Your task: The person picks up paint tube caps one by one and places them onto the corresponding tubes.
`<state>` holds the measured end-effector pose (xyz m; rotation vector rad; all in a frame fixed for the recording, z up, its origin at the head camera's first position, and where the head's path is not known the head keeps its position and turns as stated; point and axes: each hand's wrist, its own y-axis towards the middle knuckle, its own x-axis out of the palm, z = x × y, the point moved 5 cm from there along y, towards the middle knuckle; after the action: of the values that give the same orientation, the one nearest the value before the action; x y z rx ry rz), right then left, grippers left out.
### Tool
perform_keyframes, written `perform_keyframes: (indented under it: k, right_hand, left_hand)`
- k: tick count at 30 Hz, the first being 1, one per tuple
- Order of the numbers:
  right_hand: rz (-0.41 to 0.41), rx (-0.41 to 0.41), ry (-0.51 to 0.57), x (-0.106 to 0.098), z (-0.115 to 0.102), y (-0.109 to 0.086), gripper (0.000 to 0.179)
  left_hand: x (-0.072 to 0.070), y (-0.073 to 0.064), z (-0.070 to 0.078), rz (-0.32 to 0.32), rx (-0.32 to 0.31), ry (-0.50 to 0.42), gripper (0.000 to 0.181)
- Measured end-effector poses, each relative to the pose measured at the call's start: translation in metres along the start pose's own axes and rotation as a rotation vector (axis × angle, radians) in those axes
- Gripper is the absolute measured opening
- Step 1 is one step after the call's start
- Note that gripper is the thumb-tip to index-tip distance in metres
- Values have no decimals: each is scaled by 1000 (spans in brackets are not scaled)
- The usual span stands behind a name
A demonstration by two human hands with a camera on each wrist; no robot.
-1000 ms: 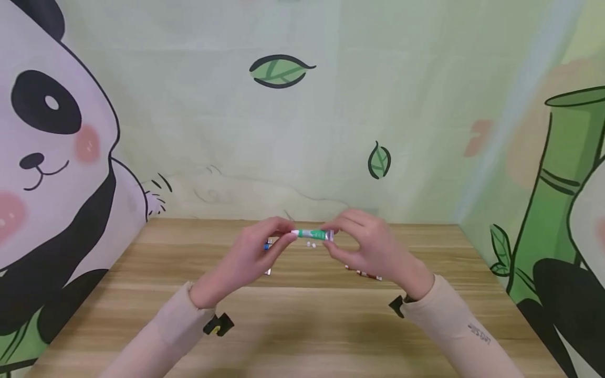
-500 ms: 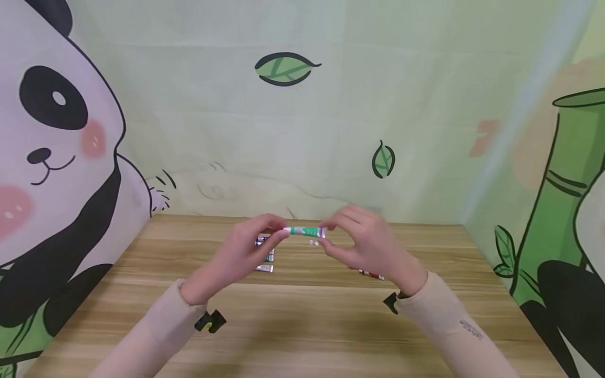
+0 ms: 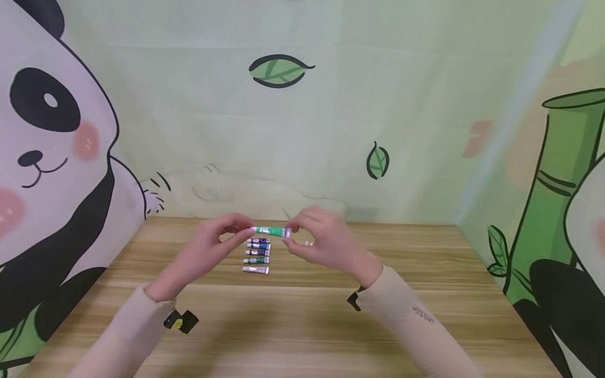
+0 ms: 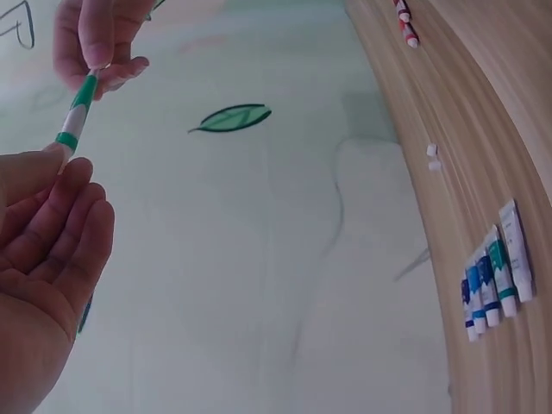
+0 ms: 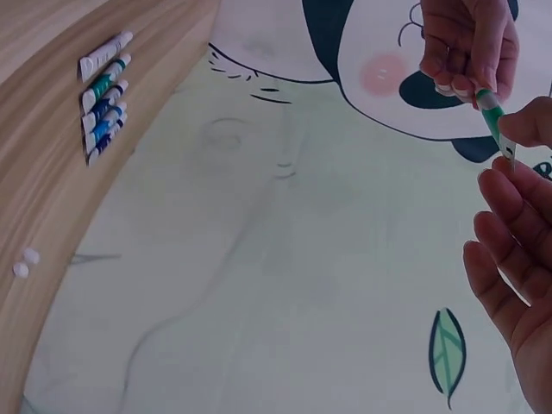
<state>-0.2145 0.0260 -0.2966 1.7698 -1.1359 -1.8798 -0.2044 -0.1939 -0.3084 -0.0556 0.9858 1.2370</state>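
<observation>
A green and silver paint tube (image 3: 270, 231) is held level above the far part of the table, its white cap toward the left. My left hand (image 3: 210, 241) pinches the capped end between thumb and forefinger. At the flat crimped end, the thumb and forefinger of my right hand (image 3: 331, 241) pinch the tube. Below it on the table lies a column of several paint tubes, blue ones at the back, a dark green tube (image 3: 257, 260) nearer, and a white tube (image 3: 256, 270) at the front.
Two small white pieces (image 4: 433, 157) lie on the wooden table (image 3: 302, 325), partly hidden by my right hand in the head view. Farther right are red tubes (image 4: 408, 30), seen in the left wrist view. A printed cloth backdrop (image 3: 331, 115) rises behind the table's far edge.
Both hands have moved left, carrying the green paint tube with them. The column of tubes on the table has come into view beneath it. Both hands keep their pinch.
</observation>
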Motion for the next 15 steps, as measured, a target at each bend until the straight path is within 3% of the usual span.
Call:
perform_keyframes:
  k: [6, 11, 15]
  right_hand:
    - [-49, 54, 14, 30, 4, 5, 19]
    - [-91, 93, 25, 53, 11, 1, 17]
    - [-137, 120, 39, 68, 16, -2, 17]
  left_hand:
    - [-9, -7, -27, -25, -128, -14, 20]
    - [-7, -10, -46, -86, -194, -34, 22]
    - [-3, -15, -61, -99, -237, -64, 24]
